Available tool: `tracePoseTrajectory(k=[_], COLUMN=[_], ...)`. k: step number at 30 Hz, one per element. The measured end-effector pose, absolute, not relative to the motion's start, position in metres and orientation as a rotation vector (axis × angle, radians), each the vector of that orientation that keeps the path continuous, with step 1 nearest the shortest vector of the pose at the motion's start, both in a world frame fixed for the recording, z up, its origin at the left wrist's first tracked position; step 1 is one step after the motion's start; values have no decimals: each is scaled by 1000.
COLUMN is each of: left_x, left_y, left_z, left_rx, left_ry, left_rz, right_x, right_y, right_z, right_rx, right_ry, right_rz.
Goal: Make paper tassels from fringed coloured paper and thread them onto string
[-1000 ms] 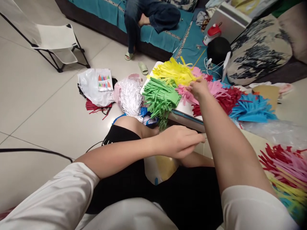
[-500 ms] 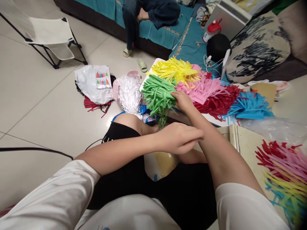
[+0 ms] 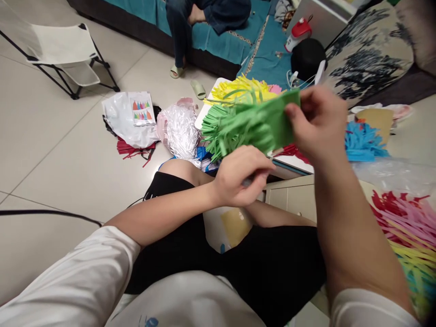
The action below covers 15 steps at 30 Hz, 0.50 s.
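My right hand is closed with thumb and fingers on the uncut end of a green paper tassel, a sheet cut into a fringe. Its strips fan out to the left, blurred by motion, above a pile of green tassels. My left hand is in front of my lap, just below the held fringe, with its fingers curled closed; whatever is inside them is hidden. Yellow tassels lie behind the green ones. Blue tassels are to the right of my right hand.
Red, pink, yellow and blue strips lie at my right. White tassels and a white bag with a printed picture are on the floor. A folding chair stands at left. Another person's legs are on the sofa.
My right hand has lifted a green tassel off the pile and drawn it up and to the right. My left hand has shifted slightly left and up.
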<state>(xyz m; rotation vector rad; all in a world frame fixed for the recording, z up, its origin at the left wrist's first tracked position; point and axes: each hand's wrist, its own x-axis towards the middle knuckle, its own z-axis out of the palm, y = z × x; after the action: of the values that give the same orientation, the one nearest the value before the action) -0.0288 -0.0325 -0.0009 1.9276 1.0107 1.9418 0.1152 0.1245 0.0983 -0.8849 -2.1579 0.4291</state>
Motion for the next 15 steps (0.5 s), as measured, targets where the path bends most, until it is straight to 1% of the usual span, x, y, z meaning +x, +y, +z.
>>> tracePoseTrajectory(k=[2, 3, 4, 5, 8, 9, 11, 15], left_x=[-38, -42, -45, -46, -41, -38, -30, -22], left_y=[-32, -30, -29, -27, -23, -22, -20, -15], left_z=[8, 12, 15, 16, 11, 7, -2, -13], left_rx=[1842, 1847, 1890, 1952, 2045, 2022, 1933, 1816], left_ry=[1106, 1120, 1102, 1056, 876, 831, 777, 787], left_rz=[2036, 2026, 1949, 1797, 1158, 1018, 906, 862], right_x=[146, 159, 171, 181, 200, 204, 211, 220], right_y=[89, 73, 59, 47, 25, 21, 18, 23], right_z=[105, 104, 102, 98, 80, 74, 60, 34], right_rx=[-860, -844, -832, -843, -993, -1051, -1116, -1166], right_ry=[-2292, -2360, -2410, -2434, -2334, -2263, -2126, -1988], right_rz=[515, 567, 614, 661, 781, 819, 910, 1096])
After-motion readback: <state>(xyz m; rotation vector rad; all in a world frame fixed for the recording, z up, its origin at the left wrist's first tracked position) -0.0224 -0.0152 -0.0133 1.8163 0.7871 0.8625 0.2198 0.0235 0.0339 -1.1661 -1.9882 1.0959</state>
